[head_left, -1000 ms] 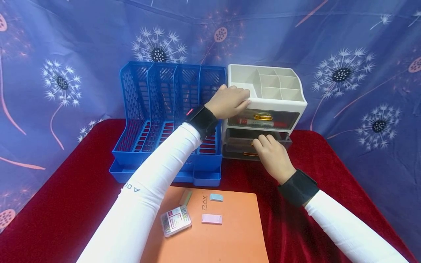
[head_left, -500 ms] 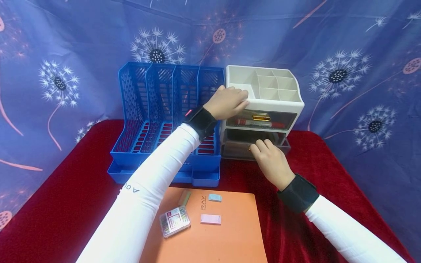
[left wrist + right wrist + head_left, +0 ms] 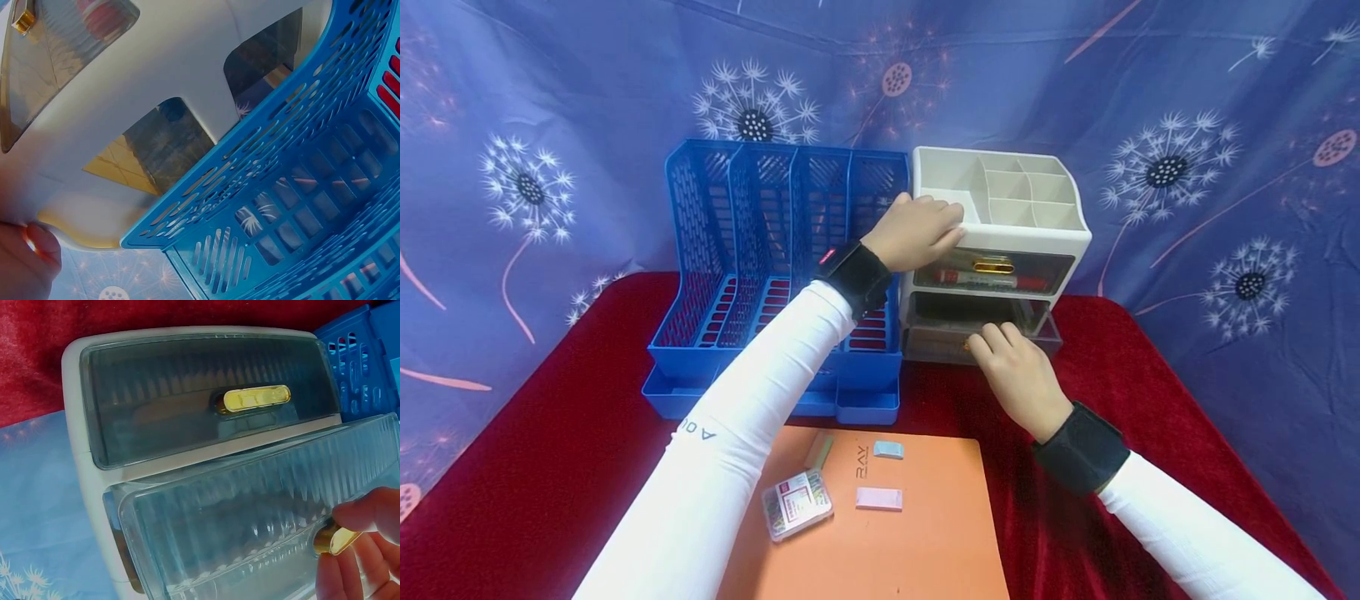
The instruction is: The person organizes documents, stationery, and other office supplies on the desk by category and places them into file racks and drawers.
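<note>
Found partly drawn out of the white cabinet [image 3: 1030, 241], below the closed top drawer [image 3: 1051, 267] and above the closed bottom drawer [image 3: 162, 406]: the middle drawer [image 3: 231, 519]; pinched at its gold handle [image 3: 342, 540] by the fingers of the right hand [image 3: 1021, 379]; braced at the cabinet's upper front rim by the curled fingers of the left hand [image 3: 916, 231]. Advised: pull straight and level, with even force, as likely to bind if skewed; bear down on the rim against sliding or tipping; stop short of the runner's end.

Noted just beside the cabinet: a blue file rack [image 3: 700, 363]. Read on the orange board [image 3: 940, 533] in front: "RAY", printed sideways; seen there too, a clear box [image 3: 797, 506] with a red-and-white label, too small to read; glimpsed on the left sleeve [image 3: 722, 450], partial lettering beginning "A"; on the left wristband [image 3: 859, 279], a red tag, illegible.
</note>
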A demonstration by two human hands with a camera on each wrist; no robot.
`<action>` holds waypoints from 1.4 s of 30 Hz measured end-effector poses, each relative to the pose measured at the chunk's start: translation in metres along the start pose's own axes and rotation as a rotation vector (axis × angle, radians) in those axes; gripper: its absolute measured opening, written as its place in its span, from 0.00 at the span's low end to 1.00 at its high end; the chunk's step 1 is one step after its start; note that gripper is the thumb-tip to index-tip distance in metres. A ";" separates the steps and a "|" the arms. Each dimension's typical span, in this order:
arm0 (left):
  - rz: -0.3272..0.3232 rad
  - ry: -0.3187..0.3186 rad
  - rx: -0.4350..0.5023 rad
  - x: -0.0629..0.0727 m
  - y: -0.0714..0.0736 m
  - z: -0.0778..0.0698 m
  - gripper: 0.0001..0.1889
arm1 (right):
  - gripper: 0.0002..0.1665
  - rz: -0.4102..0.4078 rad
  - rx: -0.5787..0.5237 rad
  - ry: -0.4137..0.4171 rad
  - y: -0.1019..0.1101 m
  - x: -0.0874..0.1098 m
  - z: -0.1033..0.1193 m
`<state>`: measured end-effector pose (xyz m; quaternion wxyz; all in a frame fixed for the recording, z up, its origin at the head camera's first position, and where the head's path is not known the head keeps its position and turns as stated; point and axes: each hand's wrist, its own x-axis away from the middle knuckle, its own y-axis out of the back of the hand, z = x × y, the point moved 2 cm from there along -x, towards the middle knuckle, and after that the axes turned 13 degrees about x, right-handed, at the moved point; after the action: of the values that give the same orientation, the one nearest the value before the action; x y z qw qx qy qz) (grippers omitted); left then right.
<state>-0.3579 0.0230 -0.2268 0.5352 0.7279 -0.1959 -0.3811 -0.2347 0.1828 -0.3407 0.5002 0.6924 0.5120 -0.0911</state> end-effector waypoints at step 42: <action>-0.001 0.003 0.005 0.001 0.001 -0.001 0.16 | 0.18 -0.035 -0.064 0.030 0.023 0.017 0.009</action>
<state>-0.3566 0.0222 -0.2260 0.5334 0.7300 -0.1958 -0.3798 -0.2049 0.1866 -0.3420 0.5127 0.6681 0.5343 -0.0727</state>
